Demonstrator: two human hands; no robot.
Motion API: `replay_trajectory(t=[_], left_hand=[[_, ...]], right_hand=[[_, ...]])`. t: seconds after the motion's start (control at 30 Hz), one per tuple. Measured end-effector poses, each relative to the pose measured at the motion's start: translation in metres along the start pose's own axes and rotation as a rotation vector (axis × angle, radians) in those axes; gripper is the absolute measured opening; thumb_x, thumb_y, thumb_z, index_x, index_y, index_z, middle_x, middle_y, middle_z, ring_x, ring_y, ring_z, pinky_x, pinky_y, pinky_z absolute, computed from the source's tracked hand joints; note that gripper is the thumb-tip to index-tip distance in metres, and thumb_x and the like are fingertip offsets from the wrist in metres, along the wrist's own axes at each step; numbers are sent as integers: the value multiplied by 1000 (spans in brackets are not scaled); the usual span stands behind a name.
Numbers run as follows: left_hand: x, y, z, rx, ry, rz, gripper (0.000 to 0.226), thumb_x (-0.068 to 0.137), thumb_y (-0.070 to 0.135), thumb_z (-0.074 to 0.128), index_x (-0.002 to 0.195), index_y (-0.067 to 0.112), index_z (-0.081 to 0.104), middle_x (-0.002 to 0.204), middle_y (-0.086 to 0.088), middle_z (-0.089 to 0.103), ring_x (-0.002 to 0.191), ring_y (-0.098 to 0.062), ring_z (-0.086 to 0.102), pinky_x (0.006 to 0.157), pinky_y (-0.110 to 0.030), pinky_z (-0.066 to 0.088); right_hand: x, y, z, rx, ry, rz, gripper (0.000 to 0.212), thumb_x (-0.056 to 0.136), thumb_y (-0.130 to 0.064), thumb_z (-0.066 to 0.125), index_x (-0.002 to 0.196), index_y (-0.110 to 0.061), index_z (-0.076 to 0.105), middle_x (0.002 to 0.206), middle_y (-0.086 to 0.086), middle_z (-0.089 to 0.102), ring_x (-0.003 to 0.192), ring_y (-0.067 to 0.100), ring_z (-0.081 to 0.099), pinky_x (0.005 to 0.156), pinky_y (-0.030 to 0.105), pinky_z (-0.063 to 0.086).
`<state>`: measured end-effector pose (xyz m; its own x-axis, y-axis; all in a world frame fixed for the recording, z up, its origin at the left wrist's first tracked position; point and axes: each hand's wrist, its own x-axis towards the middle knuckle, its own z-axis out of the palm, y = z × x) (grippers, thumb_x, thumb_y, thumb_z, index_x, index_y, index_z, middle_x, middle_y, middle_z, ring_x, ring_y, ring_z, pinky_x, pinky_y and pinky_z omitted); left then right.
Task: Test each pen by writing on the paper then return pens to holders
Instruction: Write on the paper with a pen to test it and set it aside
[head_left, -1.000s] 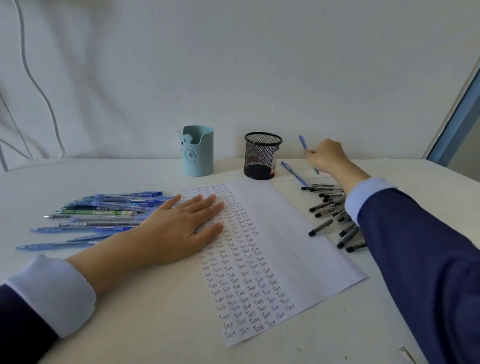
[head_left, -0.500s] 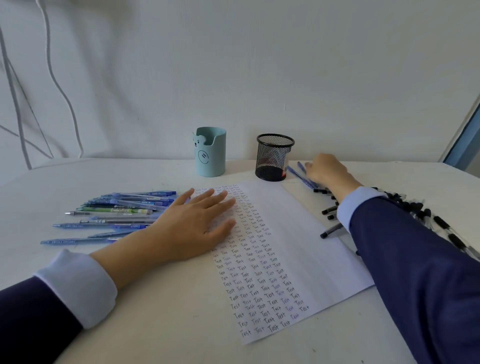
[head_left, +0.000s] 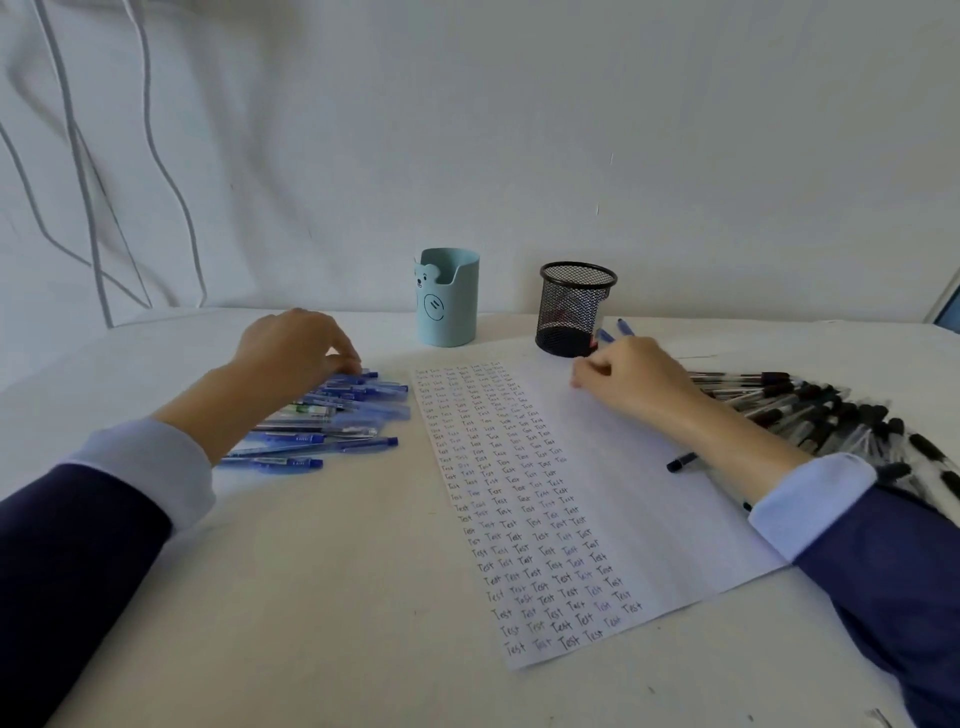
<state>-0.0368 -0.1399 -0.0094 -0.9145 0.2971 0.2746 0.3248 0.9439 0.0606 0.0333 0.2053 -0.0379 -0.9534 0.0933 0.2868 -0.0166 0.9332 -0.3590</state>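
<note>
The left hand reaches over the pile of blue pens on the left of the surface. Its fingertips are down on the farthest pens of that pile. Its grip curves over them, but the fingers hide whether it has already pinched 1 pen, so I cannot tell.

The right hand rests on the upper part of the paper, just in front of the black mesh holder. Its grip is loosely curled and no pen shows in it. 2 loose blue pens lie just behind it beside the mesh holder. The pile of black pens spreads out to its right, and 1 black pen lies over the paper's right edge near the forearm.

The light-blue bear-face holder stands to the left of the mesh one, and no pen rises above either rim. Columns of "Test" fill the left part of the paper; the right part is blank.

The step in hand looks like fetching the next blue pen to test. The next move calls for lifting 1 pen clear of its neighbours without dragging them, then writing with it on the blank part of the paper. Returning pens to the holders seems not yet begun.
</note>
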Motion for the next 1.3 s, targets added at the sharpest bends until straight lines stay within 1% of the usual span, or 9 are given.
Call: replay_trajectory(t=[0.1,0.27,0.53,0.7,0.8,0.9,1.03,1.1,1.3], left_hand=[[2,0,1,49,-14,-33,11,89,42,67,94,37,74,107,11,68,98,-17,60,71,-27,38],[-3,14,4,-42,114,2,14,96,26,58,98,33,70,100,4,71,81,-18,59,65,-29,42],[-65,115,20,-288,29,708,37,96,45,46,119,27,69,108,9,71,97,-10,62,84,-31,53],[-54,98,25,-337,116,455,41,101,34,45,141,31,48,139,10,55,120,-14,57,103,-36,45],[-48,79,28,-295,120,331,41,100,38,44,139,30,49,140,9,54,118,-19,57,101,-35,41],[-51,73,28,-212,85,325,45,97,43,45,139,27,50,140,7,54,116,-20,58,104,-33,36],[-53,82,27,-209,25,266,46,100,44,39,144,30,43,139,2,55,121,-22,55,102,-34,39],[-53,81,29,-221,-51,263,51,99,51,34,146,33,39,140,2,55,119,-21,56,101,-34,43],[-49,77,30,-60,-230,378,73,85,71,5,151,43,21,157,21,16,144,2,17,121,-28,5]], right_hand=[[-4,-2,7,-133,36,-135,47,94,-41,51,63,-7,61,73,6,65,83,1,54,108,44,38],[-6,3,11,-53,61,-196,48,92,-37,56,58,-3,57,65,12,60,69,17,59,86,48,52],[-6,1,6,-41,-3,-213,45,91,-33,54,63,3,57,74,22,60,70,31,58,67,41,50],[-22,-21,-8,21,-139,-231,55,95,-52,49,84,-3,71,85,13,67,75,21,60,68,33,48],[-39,-45,-26,53,-387,-242,63,73,-77,53,116,-35,68,100,-20,58,89,-4,53,76,18,41],[-40,-45,-28,-31,-425,-306,40,76,-62,70,106,-35,69,112,-18,53,105,0,47,89,24,41],[-29,-29,-28,238,-275,-179,16,78,-42,73,85,-29,67,99,-12,69,99,3,61,96,14,34],[-25,-26,-35,604,-243,-73,19,76,-36,76,89,-28,66,102,-3,74,102,12,66,105,31,42],[-19,-34,-48,1529,-250,93,3,95,-22,57,92,-21,57,119,7,70,116,24,64,100,45,50]])
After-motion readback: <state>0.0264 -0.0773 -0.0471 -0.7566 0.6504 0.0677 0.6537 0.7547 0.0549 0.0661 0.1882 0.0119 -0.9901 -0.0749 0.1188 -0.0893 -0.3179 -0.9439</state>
